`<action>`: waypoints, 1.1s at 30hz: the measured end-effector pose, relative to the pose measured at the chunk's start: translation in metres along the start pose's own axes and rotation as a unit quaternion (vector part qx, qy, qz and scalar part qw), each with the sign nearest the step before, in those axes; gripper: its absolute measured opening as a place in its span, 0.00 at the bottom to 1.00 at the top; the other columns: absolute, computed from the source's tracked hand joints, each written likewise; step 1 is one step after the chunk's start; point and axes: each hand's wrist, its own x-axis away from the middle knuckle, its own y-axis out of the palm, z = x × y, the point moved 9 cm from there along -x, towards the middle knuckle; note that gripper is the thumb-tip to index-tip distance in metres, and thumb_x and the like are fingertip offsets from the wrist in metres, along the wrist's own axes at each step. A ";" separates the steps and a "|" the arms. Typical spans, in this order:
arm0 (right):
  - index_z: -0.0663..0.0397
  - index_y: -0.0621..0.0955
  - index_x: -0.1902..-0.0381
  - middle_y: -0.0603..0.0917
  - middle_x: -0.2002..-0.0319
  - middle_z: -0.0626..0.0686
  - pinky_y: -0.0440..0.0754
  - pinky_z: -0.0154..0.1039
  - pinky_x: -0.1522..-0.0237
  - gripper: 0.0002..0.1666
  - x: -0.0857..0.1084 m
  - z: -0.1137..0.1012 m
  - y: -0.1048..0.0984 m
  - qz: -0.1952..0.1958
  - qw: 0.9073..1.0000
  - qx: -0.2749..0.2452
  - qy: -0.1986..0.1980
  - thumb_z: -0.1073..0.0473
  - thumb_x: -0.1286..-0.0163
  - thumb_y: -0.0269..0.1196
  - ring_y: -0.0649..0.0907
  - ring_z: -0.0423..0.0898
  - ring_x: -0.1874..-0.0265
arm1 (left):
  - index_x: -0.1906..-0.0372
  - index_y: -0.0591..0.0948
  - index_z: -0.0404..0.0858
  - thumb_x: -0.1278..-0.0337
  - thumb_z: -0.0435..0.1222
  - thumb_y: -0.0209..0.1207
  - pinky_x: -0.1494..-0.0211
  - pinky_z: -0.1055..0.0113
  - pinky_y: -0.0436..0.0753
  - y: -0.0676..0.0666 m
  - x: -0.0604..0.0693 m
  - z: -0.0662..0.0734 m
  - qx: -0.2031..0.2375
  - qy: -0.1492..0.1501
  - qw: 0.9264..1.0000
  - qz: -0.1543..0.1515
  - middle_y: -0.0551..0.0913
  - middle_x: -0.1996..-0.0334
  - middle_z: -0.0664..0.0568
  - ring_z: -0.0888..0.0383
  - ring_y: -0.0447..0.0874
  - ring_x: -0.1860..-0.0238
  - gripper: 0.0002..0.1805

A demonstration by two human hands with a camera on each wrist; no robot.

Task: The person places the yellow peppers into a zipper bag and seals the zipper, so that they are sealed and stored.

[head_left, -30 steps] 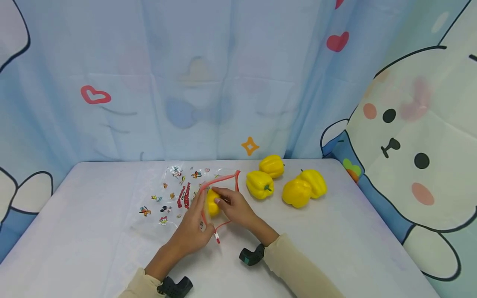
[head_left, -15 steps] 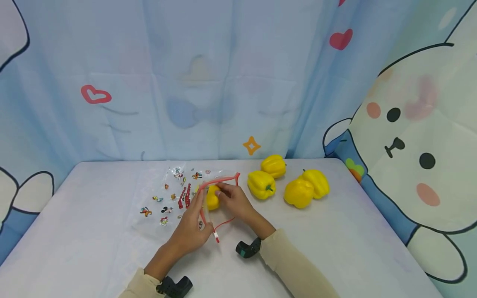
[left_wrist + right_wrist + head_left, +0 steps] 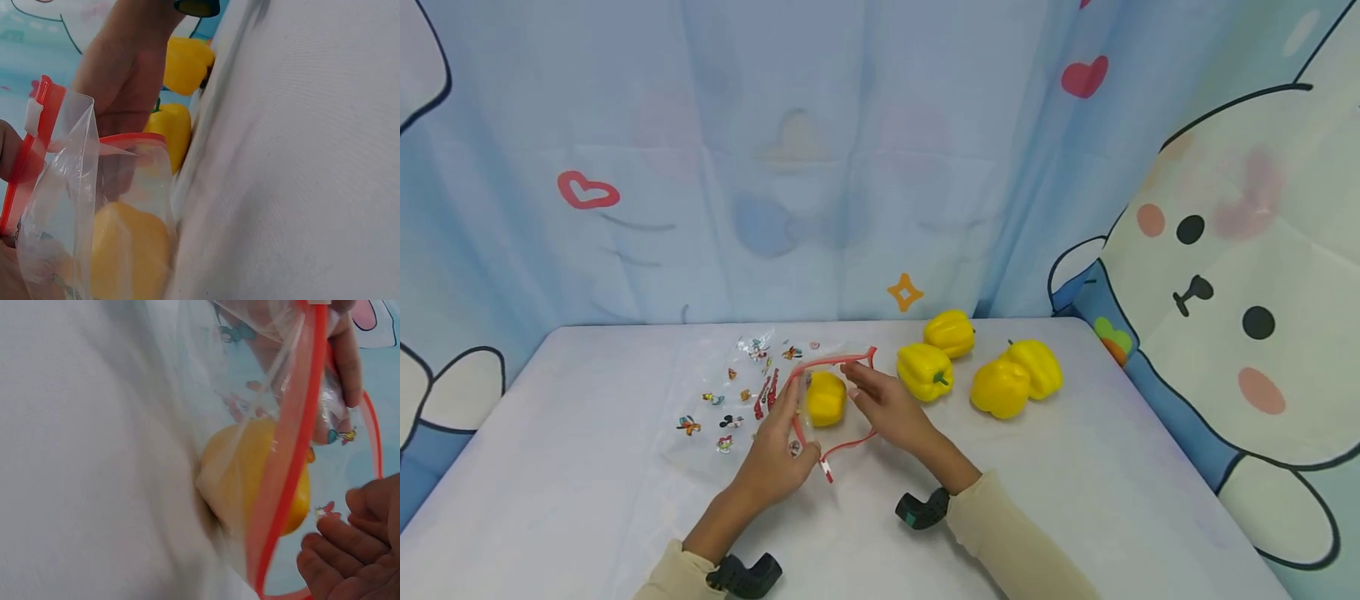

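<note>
Head view has the yellow pepper [image 3: 826,398] in the mouth of the clear bag [image 3: 711,417], my left grip [image 3: 777,460] pinching its red rim [image 3: 829,361], my right grip [image 3: 891,410] relaxed, holding nothing. Pepper's probably light, firm, kinda slick, so I'd cup its sides.

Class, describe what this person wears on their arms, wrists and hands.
The left sleeve and right sleeve are plain cream. The left hand and right hand wear no gloves. The left wrist device and right wrist device are black and elbow-shaped; the right one shows a small teal patch.
</note>
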 end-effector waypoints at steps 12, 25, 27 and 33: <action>0.57 0.83 0.46 0.86 0.53 0.46 0.81 0.37 0.51 0.16 0.013 -0.004 -0.036 0.062 0.997 -0.017 -0.031 0.65 0.29 0.58 0.82 0.43 0.51 | 0.24 0.46 0.30 0.49 0.24 0.60 0.30 0.48 0.55 -0.002 0.002 -0.002 0.007 0.002 1.000 -0.001 0.46 0.23 0.46 0.49 0.45 0.25 0.49; 0.57 0.83 0.46 0.84 0.49 0.51 0.80 0.36 0.50 0.16 0.031 0.000 -0.075 0.116 0.992 0.010 -0.045 0.64 0.29 0.59 0.82 0.46 0.48 | 0.24 0.48 0.31 0.51 0.23 0.59 0.29 0.51 0.54 0.001 0.002 0.000 0.021 0.004 1.000 0.003 0.49 0.23 0.48 0.52 0.46 0.25 0.49; 0.57 0.82 0.45 0.83 0.47 0.51 0.79 0.37 0.48 0.16 0.032 0.004 -0.081 0.121 0.992 0.020 -0.037 0.63 0.29 0.59 0.81 0.48 0.46 | 0.24 0.48 0.31 0.51 0.23 0.60 0.29 0.50 0.55 0.001 0.001 0.000 0.019 0.003 1.000 0.003 0.48 0.23 0.48 0.51 0.46 0.25 0.49; 0.54 0.80 0.41 0.80 0.42 0.49 0.74 0.38 0.42 0.22 0.035 0.018 -0.099 0.146 0.988 0.028 -0.037 0.57 0.32 0.63 0.76 0.43 0.40 | 0.24 0.48 0.30 0.50 0.25 0.60 0.30 0.49 0.56 0.002 0.001 0.001 0.012 0.000 1.000 0.001 0.48 0.24 0.46 0.48 0.47 0.25 0.49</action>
